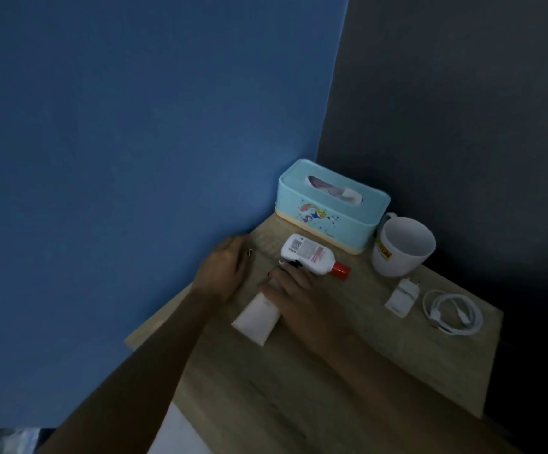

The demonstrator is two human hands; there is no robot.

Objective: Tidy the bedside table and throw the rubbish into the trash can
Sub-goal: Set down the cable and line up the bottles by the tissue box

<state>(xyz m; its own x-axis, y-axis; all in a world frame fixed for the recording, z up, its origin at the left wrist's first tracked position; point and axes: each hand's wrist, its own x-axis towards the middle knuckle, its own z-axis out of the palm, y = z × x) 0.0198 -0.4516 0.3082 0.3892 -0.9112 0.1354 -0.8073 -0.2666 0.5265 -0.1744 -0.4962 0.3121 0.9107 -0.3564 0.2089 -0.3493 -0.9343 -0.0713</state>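
On the wooden bedside table (348,365) my right hand (294,291) rests on top of a white tube (257,319) that lies flat; its fingers curl over the tube's upper end. My left hand (225,267) hovers near the table's left edge by the blue wall, fingers bent, with a small dark item at its fingertips that is too blurred to name. A white lotion bottle with a red cap (312,255) lies on its side just beyond my right fingers.
A light blue tissue box (331,208) stands in the back corner. A white mug (403,247) is beside it. A white charger plug (402,298) and a coiled white cable (452,311) lie at the right. No trash can shows.
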